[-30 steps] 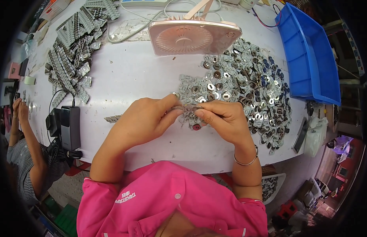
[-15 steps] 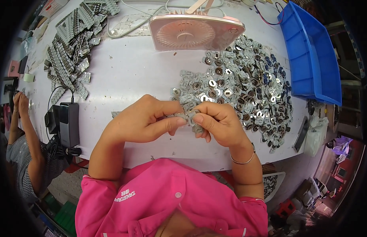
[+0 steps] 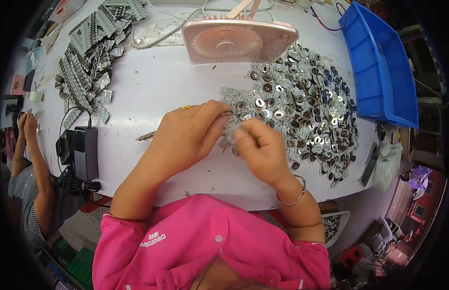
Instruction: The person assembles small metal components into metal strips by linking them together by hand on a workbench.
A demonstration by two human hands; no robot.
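My left hand (image 3: 185, 133) is closed, back upward, over the white table in front of me. A strip of joined grey metal parts (image 3: 146, 137) pokes out behind it, and a thin end shows at its fingertips. My right hand (image 3: 263, 152), a bracelet on its wrist, is curled just to the right and smeared by motion. A small grey metal part (image 3: 232, 128) shows blurred at its thumb and fingertips. Right beyond both hands begins a wide pile of loose small metal parts (image 3: 301, 108) with round silver and dark centres.
A pink fan (image 3: 227, 42) stands at the back, a blue bin (image 3: 379, 67) at the right edge. More metal strips (image 3: 84, 58) lie heaped far left. Nearer are a grey power bank (image 3: 85, 152) and cables. A phone (image 3: 369, 164) lies right; another person's arms (image 3: 36, 159) show left.
My left hand has turned back-up and its fingertips have moved slightly away from me. My right hand has risen off its earlier place with its grey part, fingertips now apart from the left thumb.
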